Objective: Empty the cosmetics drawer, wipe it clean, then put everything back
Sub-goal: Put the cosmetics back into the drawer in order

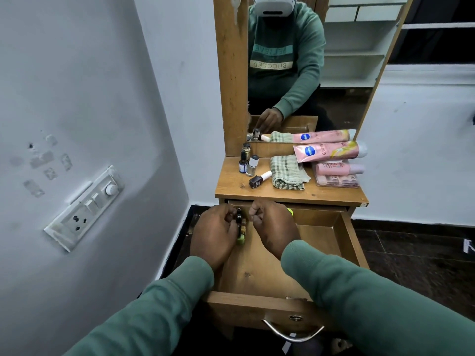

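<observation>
The wooden drawer [259,301] of the dressing table stands pulled out below the tabletop [321,195]. Both my hands are inside it at its back left corner. My left hand [214,233] is curled around a cluster of small nail polish bottles [241,228], several with dark caps. Just right of the bottles, my right hand [270,222] has its fingers closed, and whether it grips anything is hidden. A small yellow-green thing [290,211] shows behind that hand. The rest of the drawer floor is bare wood.
On the tabletop lie a folded checked cloth [286,173], three upright small bottles [248,161], a lying dark nail polish [259,179], two pink tubes [331,151] and a clear box [338,180]. A mirror [308,73] rises behind. A wall with a switchboard [86,208] stands left.
</observation>
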`<state>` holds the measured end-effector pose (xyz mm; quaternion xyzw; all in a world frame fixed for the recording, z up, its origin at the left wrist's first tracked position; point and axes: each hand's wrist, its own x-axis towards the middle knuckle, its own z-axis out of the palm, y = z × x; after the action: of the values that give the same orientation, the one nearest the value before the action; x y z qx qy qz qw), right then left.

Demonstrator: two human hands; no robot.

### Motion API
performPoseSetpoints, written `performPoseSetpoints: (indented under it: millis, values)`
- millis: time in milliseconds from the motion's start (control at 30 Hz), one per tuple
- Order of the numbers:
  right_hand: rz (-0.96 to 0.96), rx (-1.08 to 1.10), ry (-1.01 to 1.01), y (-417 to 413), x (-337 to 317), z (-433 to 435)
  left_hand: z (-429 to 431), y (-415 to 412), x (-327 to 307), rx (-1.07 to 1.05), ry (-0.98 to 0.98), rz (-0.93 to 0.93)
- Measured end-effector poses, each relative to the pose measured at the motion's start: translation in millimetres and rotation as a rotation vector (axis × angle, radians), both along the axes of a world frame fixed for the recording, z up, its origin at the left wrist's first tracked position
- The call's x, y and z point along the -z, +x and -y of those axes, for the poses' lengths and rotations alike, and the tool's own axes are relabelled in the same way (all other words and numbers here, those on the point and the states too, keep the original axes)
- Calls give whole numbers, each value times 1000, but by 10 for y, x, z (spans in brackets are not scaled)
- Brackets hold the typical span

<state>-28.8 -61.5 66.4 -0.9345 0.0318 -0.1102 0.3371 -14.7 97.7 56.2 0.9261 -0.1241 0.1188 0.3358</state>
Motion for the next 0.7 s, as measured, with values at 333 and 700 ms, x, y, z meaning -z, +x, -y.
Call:
performPoseSetpoints:
  millis: [333,700]
  values:
    - [94,208,178,337,-441,188,478,570,-498,-45,-47,22]
    - [53,285,254,422,-343,260,747,917,-379,-86,27,-102]
